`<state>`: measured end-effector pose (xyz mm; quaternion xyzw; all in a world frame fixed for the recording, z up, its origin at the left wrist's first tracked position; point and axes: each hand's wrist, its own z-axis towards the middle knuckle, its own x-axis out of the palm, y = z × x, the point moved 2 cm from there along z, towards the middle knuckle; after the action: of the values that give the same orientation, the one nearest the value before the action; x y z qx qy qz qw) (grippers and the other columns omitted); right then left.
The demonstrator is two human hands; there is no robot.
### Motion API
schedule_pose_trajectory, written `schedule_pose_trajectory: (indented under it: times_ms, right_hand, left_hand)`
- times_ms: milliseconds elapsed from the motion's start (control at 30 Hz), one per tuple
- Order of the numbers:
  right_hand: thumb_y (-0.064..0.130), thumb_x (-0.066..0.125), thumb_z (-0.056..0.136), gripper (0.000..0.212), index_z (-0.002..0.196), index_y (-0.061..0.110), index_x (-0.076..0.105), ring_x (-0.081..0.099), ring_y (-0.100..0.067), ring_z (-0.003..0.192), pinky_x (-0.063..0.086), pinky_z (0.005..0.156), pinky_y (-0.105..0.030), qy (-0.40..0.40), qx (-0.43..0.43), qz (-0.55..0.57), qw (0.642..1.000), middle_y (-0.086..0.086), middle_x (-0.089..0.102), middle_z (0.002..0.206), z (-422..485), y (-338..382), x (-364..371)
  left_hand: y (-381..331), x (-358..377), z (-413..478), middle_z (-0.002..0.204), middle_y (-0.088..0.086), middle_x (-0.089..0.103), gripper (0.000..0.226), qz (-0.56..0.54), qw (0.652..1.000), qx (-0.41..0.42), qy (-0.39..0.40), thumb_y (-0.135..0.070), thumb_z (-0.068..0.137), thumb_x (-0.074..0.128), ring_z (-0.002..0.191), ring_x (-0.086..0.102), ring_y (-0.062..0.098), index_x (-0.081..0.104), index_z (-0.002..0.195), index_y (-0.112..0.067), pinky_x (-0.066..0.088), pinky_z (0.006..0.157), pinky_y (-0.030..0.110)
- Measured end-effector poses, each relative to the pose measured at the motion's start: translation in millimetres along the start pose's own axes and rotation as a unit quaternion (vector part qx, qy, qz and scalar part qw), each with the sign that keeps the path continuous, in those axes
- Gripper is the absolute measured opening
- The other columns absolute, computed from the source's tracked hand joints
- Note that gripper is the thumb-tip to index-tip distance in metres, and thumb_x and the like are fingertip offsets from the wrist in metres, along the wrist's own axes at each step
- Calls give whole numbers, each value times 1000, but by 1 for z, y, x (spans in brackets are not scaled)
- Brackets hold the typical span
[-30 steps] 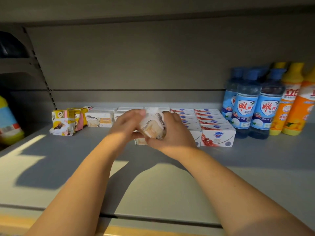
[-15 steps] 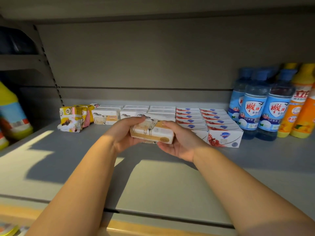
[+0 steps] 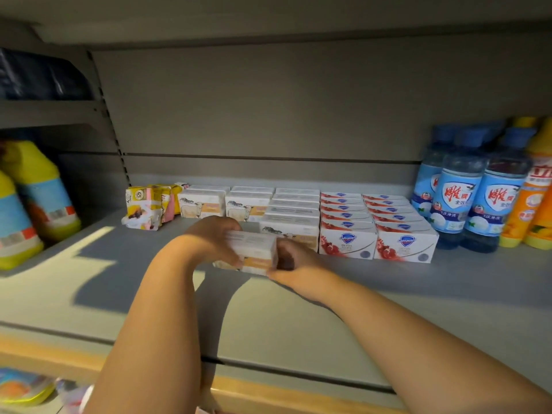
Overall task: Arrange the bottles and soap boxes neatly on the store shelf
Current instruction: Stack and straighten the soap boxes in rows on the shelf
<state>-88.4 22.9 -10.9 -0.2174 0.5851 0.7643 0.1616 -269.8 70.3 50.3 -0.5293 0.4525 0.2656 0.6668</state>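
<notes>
1. Where the view looks down into a dim store bay, a wide grey metal shelf (image 3: 388,309) fills most of the scene. A patch of light lies on its left part, and shadows of the arms fall across the middle.
2. A plain grey back panel (image 3: 254,100) closes the bay behind. The underside of an upper shelf (image 3: 268,19) roofs it.
3. A wood-coloured strip (image 3: 268,392) runs along the shelf's front edge.
4. At far left, in the neighbouring bay, stand yellow-topped bottles (image 3: 38,186) with blue labels.
5. At far right, blue bottles (image 3: 457,201) stand upright in a tight group against the back. Orange bottles (image 3: 534,204) stand just beside them at the picture's edge.
6. Left of the blue bottles, red-and-white soap boxes (image 3: 346,243) lie in two straight rows running front to back.
7. Further left, white-and-orange soap boxes (image 3: 292,210) lie in three rows. The right row reaches further forward than the other two.
8. Beside those, crumpled yellow packets (image 3: 143,207) lean together near the back.
9. In front of the shorter rows, one soap box (image 3: 254,249) is held low over the shelf. Whether it touches the surface cannot be told.
10. The left hand (image 3: 212,234) curls over the box's left end.
11. The right hand (image 3: 295,261) grips its right end.
</notes>
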Motion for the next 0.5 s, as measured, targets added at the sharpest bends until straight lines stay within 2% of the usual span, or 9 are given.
schedule_pose_trajectory:
  times_ms: [67,133,200,267,367,433,500]
  right_hand:
    - [24,66,82,41,122,23,55,54,-15,112,43,97,-30,10,-28,-154,988,2,59,124,0,-3,2]
    - [30,58,86,39,124,20,56,47,-18,118,37,95,-23,16,-52,-250,967,-1,52,130,1,-4,3]
    - [33,54,88,37,123,20,57,44,-17,119,33,90,-19,22,-57,-270,961,-1,48,132,1,-4,4]
    - [33,52,90,35,121,20,58,43,-16,117,33,89,-20,25,-61,-276,959,0,48,131,-1,-3,4]
    - [29,51,91,32,120,19,60,42,-17,117,35,92,-21,26,-79,-292,953,-2,51,128,-2,0,5]
    - [28,51,90,33,121,19,60,42,-18,119,34,94,-22,21,-86,-291,953,-2,51,128,-2,0,6]
    - [27,51,90,34,122,20,59,40,-17,120,32,93,-20,18,-82,-282,956,-1,50,130,-2,0,6]
  left_hand:
    - [15,-4,6,108,2,59,48,21,998,-48,-22,-16,65,80,90,56,16,58,107,-22,49,64,25]
    - [29,-4,13,122,8,51,55,41,992,-107,-51,-17,71,73,106,53,26,51,122,-19,51,82,33]
    - [38,-1,21,134,13,41,54,25,984,-147,-96,-15,77,61,116,48,31,47,129,-17,45,92,35]
    - [41,4,27,141,16,29,49,6,976,-150,-157,-12,78,54,123,43,34,51,127,-16,40,96,34]
    - [40,12,39,134,14,26,45,-42,967,-115,-223,-8,75,53,117,42,35,59,120,-15,33,101,27]
    - [37,18,50,123,9,27,47,-68,966,-97,-228,-9,73,55,115,38,34,61,119,-18,29,105,26]
    - [36,24,61,122,7,26,50,-82,967,-91,-225,-13,75,58,118,34,32,59,124,-22,26,109,29]
